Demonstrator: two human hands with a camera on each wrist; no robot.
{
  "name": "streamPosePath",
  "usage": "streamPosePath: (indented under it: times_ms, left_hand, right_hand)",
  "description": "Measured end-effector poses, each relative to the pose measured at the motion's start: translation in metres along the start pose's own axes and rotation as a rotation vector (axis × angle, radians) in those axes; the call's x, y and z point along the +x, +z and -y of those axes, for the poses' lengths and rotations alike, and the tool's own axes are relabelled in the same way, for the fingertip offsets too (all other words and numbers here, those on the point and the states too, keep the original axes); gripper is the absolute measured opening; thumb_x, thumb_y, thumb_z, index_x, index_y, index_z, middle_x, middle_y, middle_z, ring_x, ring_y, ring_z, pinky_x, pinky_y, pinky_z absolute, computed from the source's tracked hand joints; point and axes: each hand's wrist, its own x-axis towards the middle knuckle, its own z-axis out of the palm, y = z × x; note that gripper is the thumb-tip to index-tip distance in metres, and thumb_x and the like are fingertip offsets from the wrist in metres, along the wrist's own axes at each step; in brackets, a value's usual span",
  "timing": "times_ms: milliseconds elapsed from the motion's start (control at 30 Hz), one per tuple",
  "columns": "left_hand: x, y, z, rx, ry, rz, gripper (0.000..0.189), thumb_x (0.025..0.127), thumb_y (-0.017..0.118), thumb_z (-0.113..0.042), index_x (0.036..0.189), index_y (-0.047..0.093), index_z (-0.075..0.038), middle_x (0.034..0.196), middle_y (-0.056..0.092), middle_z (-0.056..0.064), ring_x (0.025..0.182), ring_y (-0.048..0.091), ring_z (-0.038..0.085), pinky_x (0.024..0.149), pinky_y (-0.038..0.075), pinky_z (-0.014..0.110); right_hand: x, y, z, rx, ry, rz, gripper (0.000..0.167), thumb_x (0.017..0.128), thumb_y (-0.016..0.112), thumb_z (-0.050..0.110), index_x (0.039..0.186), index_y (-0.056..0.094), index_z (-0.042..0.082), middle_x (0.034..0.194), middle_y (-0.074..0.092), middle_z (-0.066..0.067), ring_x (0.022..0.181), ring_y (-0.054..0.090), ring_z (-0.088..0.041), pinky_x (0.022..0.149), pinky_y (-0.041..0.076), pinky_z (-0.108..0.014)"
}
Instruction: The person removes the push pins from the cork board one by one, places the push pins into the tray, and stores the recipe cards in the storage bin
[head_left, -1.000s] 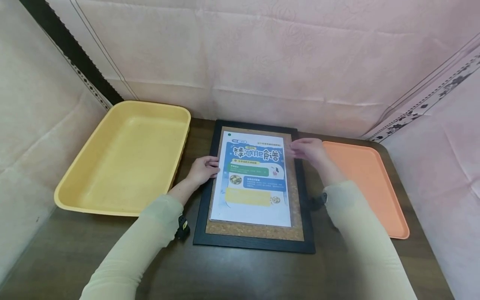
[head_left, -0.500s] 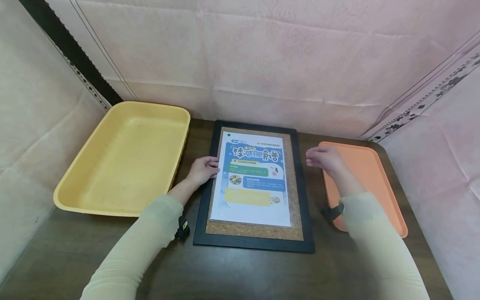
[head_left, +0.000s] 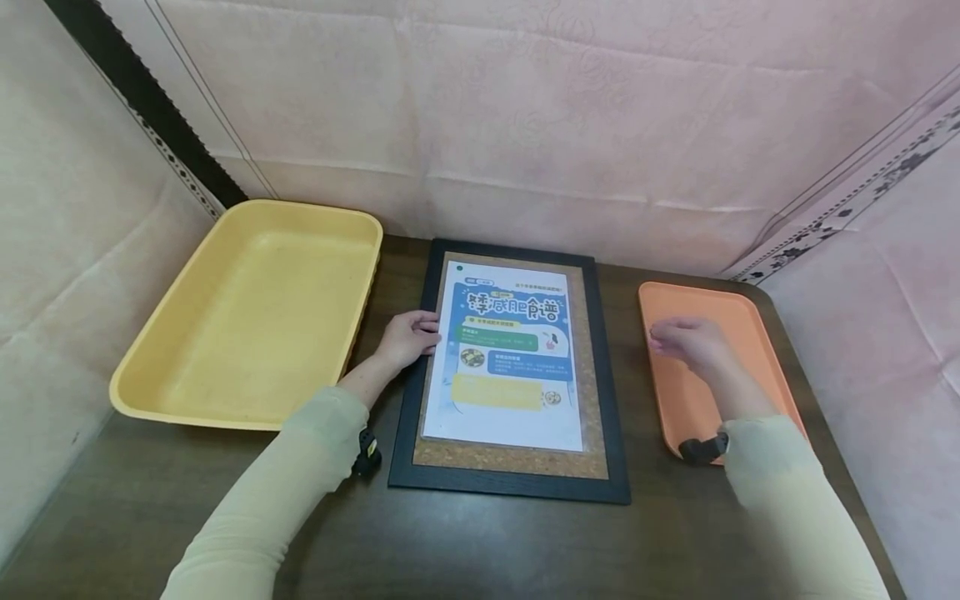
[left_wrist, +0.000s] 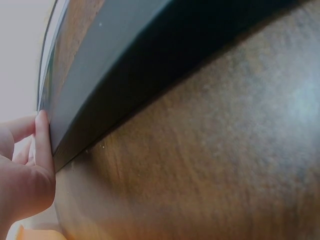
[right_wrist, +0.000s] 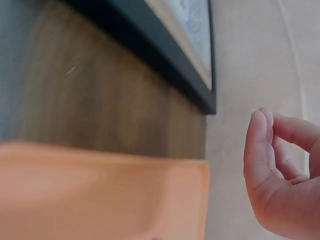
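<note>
My left hand [head_left: 409, 337] lies at the left side of a black-framed cork board [head_left: 510, 492], its fingertips at the left edge of a printed sheet [head_left: 487, 427]. In the left wrist view, its fingers [left_wrist: 44, 142] reach over the black frame. The sheet has a blue design with Chinese lettering and lies on the cork; a small green dot [head_left: 460, 268] shows at its top left corner. My right hand [head_left: 693, 343] is over the orange tray [head_left: 738, 312], thumb and fingertips close together in the right wrist view, nothing visible between them.
A large yellow tub [head_left: 247, 333] stands left of the board. A tiny purple spot [right_wrist: 156, 238] shows on the orange tray at the lower edge of the right wrist view. Pale pink cloth [head_left: 525, 125] hangs behind the dark wooden table [head_left: 480, 550].
My right hand has left the sheet's upper right side and moved right and nearer, over the orange tray. The left hand and the sheet stay in place.
</note>
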Motion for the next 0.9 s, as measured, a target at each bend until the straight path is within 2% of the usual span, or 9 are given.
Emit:
streamPosePath:
  times_ms: [100, 133, 233, 333, 433, 567, 667, 900]
  left_hand:
    - [0.001, 0.0, 0.0, 0.005, 0.0, 0.0, 0.043, 0.092, 0.057, -0.011, 0.134, 0.048, -0.007, 0.123, 0.059, 0.015, 0.105, 0.062, 0.026, 0.089, 0.053, 0.032]
    - [0.001, 0.0, 0.0, 0.005, -0.002, 0.0, 0.043, 0.092, 0.057, -0.011, 0.134, 0.048, -0.007, 0.123, 0.06, 0.014, 0.105, 0.062, 0.026, 0.089, 0.053, 0.032]
    - [0.0, 0.0, 0.0, 0.002, 0.0, 0.0, 0.043, 0.092, 0.057, -0.01, 0.134, 0.048, -0.007, 0.123, 0.06, 0.014, 0.105, 0.062, 0.026, 0.09, 0.053, 0.033]
    - [0.0, 0.0, 0.0, -0.002, 0.0, 0.0, 0.043, 0.092, 0.057, -0.01, 0.134, 0.048, -0.007, 0.122, 0.06, 0.014, 0.105, 0.062, 0.026, 0.089, 0.053, 0.033]
    - [0.0, 0.0, 0.0, -0.003, -0.003, 0.001, 0.043, 0.092, 0.058, -0.01, 0.134, 0.048, -0.007, 0.122, 0.06, 0.014, 0.105, 0.062, 0.025, 0.089, 0.053, 0.033]
    - [0.0, 0.0, 0.0, -0.006, -0.008, 0.002, 0.043, 0.092, 0.058, -0.01, 0.134, 0.048, -0.008, 0.122, 0.06, 0.013, 0.105, 0.063, 0.025, 0.089, 0.053, 0.032]
    - [0.0, 0.001, 0.0, -0.008, -0.008, 0.001, 0.043, 0.092, 0.058, -0.01, 0.134, 0.048, -0.008, 0.123, 0.06, 0.014, 0.105, 0.062, 0.025, 0.089, 0.053, 0.032]
    - [-0.001, 0.001, -0.001, -0.005, -0.002, 0.0, 0.043, 0.092, 0.057, -0.009, 0.134, 0.048, -0.006, 0.123, 0.06, 0.015, 0.105, 0.062, 0.026, 0.089, 0.054, 0.032]
  right_hand:
    - [-0.005, -0.006, -0.009, 0.004, 0.026, 0.015, 0.059, 0.095, 0.053, 0.03, 0.136, 0.036, -0.009, 0.082, 0.065, 0.02, 0.084, 0.066, 0.0, 0.098, 0.048, -0.035]
    - [-0.007, -0.007, -0.013, 0.011, 0.019, 0.021, 0.058, 0.095, 0.052, 0.028, 0.136, 0.036, -0.011, 0.082, 0.065, 0.02, 0.084, 0.066, 0.0, 0.091, 0.051, -0.028]
    - [-0.01, -0.013, -0.024, 0.043, 0.014, 0.028, 0.053, 0.096, 0.052, 0.022, 0.132, 0.037, -0.014, 0.082, 0.065, 0.018, 0.08, 0.065, 0.002, 0.08, 0.054, -0.019]
    - [-0.012, -0.019, -0.036, 0.057, 0.02, 0.028, 0.046, 0.095, 0.053, 0.021, 0.127, 0.043, -0.012, 0.082, 0.065, 0.017, 0.079, 0.065, 0.002, 0.078, 0.055, -0.02]
    - [-0.015, -0.025, -0.046, 0.082, 0.056, 0.026, 0.034, 0.094, 0.055, 0.023, 0.119, 0.054, -0.001, 0.081, 0.066, 0.017, 0.078, 0.065, 0.001, 0.078, 0.055, -0.02]
    - [-0.016, -0.033, -0.058, 0.181, 0.109, 0.035, 0.009, 0.093, 0.057, 0.021, 0.094, 0.065, 0.019, 0.079, 0.068, 0.015, 0.076, 0.066, 0.0, 0.076, 0.055, -0.019]
    - [-0.016, -0.038, -0.065, 0.288, 0.128, 0.045, 0.021, 0.094, 0.055, 0.015, 0.08, 0.067, 0.025, 0.077, 0.069, 0.012, 0.074, 0.066, -0.002, 0.073, 0.056, -0.019]
    - [-0.015, -0.044, -0.075, 0.483, 0.17, 0.049, 0.029, 0.093, 0.053, 0.006, 0.074, 0.07, 0.02, 0.077, 0.072, 0.009, 0.072, 0.068, -0.006, 0.07, 0.057, -0.02]
